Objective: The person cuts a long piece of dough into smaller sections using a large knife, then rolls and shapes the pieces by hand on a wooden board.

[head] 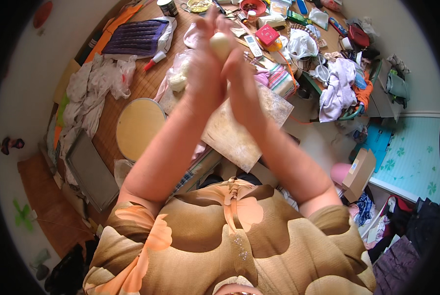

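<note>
A pale round dough ball (220, 43) is pressed between my raised palms, high in the middle of the view. My left hand (204, 59) covers its left side and my right hand (235, 62) bears on its right side. Both hands are blurred by motion, so the exact finger positions are unclear. Beneath my forearms lies a worn, light-coloured board (238, 138) set at a slant. Just left of my left wrist, a pale lump (178, 82) rests by a clear plastic bag (181, 62); my arm partly hides this area.
Left of my forearm lies a round yellow board (140, 127), with a grey rectangular tray (92, 169) farther out. A red-capped tube (154, 61), a white remote control (253, 46) and a red box (267, 35) lie on the cluttered table. A cloth-draped chair (337, 88) stands right.
</note>
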The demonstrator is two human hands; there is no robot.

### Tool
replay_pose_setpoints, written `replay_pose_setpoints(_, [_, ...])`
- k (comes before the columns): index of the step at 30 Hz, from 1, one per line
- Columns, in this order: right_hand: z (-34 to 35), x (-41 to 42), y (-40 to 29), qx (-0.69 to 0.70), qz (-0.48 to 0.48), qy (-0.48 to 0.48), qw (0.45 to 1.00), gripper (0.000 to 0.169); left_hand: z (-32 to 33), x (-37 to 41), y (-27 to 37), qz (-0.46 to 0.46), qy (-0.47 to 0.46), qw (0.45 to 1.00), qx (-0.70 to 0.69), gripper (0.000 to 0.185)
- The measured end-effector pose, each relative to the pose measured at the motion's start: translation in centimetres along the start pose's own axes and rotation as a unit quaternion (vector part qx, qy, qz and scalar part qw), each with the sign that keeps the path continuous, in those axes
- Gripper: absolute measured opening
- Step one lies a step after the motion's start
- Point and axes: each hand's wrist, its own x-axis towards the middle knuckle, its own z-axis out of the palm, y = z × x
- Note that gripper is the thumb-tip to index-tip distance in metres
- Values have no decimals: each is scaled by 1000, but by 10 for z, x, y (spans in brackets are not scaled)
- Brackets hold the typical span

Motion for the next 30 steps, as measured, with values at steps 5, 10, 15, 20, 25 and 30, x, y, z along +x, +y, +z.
replay_pose_setpoints(5, [-12, 30, 8, 84, 108, 64, 989, 76, 5, -9, -20, 87, -49, 991, 84, 70])
replay_pose_setpoints(10, [8, -17, 9, -41, 17, 5, 999, 81, -5, 2, -12, -25, 57, 998, -5, 68])
replay_pose_setpoints(15, [-14, 24, 16, -30, 49, 101, 993, 51, 14, -21, -16, -32, -28, 998, -45, 86])
replay_pose_setpoints(20, [-43, 53, 36, 118, 67, 131, 982, 62, -16, -36, -39, -90, 78, 985, -124, 88])
replay_pose_setpoints(25, [-13, 50, -26, 367, 199, 31, 908, 60, -58, -36, -89, -300, -97, 776, -546, 104])
replay_pose_setpoints(30, [-86, -3, -44, 380, 151, -56, 911, 60, -87, 34, -68, -207, 116, 824, -514, 58])
